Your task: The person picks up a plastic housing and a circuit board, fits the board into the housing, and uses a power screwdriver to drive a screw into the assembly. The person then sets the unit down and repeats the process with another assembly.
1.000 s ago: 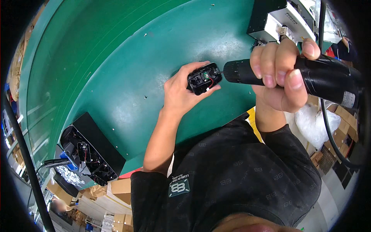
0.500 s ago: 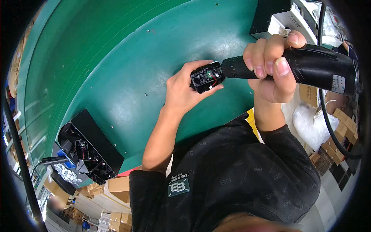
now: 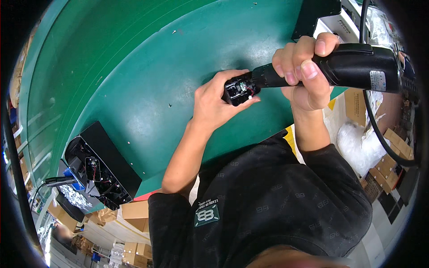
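Head view: My left hand (image 3: 208,106) is clamped on a small black housing (image 3: 232,94), thumb along its lower side and fingers along its upper side. The housing is above the green table (image 3: 143,94), in front of my torso, with its hollow side facing up. A small circuit board, a red wire and a white connector (image 3: 250,97) are visible inside.

My right hand (image 3: 308,73) is wrapped around a black power screwdriver (image 3: 357,67), held nearly level. The tool's nose (image 3: 264,76) meets the right end of the housing — the bit tip itself is hidden, so its exact seating cannot be told. My hands are apart from each other, linked only through housing and tool. A black cable (image 3: 374,123) curves below the screwdriver.

On the left of the table stands a black bin (image 3: 117,156) containing more black housings (image 3: 92,169). Beside it are a dark pen-shaped tool (image 3: 60,181) and a heap of small silvery parts (image 3: 75,196). A loose screw (image 3: 169,106) lies on the table, left of my left hand. A black-and-white box (image 3: 337,26) stands at upper right — beyond my right hand.
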The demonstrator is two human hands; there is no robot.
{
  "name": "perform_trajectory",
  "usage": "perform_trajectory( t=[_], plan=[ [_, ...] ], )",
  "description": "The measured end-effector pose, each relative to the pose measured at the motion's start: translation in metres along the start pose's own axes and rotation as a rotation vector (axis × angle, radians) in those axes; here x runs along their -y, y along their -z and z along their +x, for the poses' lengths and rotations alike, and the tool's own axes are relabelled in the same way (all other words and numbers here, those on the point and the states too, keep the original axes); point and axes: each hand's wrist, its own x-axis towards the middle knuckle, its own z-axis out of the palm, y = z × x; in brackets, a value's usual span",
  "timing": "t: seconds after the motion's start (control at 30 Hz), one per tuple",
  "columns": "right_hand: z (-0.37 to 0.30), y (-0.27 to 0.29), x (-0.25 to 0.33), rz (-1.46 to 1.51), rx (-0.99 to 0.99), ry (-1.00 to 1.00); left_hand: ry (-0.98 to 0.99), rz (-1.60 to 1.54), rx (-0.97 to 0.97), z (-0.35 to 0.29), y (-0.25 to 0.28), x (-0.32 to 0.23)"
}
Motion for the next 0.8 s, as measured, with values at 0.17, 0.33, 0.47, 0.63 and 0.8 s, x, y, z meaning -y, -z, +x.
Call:
perform_trajectory(
  t=[0.17, 0.33, 0.47, 0.63, 0.8],
  plan=[
    [0.006, 0.0, -0.006, 0.151, -0.073, 0.048, 0.009, -0.03, -0.073, -0.001, -0.001, 0.001],
    [0.006, -0.004, -0.007, 0.215, -0.188, 0.104, 0.008, 0.053, -0.024, 0.001, 0.002, -0.004],
    [0.002, 0.005, 0.008, 0.002, -0.217, -0.08, 0.069, 0.053, 0.077, 0.001, 0.002, -0.005],
    [0.007, 0.037, 0.063, -0.085, -0.294, 0.294, 0.015, 0.048, 0.053, 0.004, 0.002, 0.007],
    [0.0, 0.093, 0.09, -0.483, -0.539, 0.483, -0.082, 0.203, 0.075, 0.01, 0.0, 0.003]
  ],
)
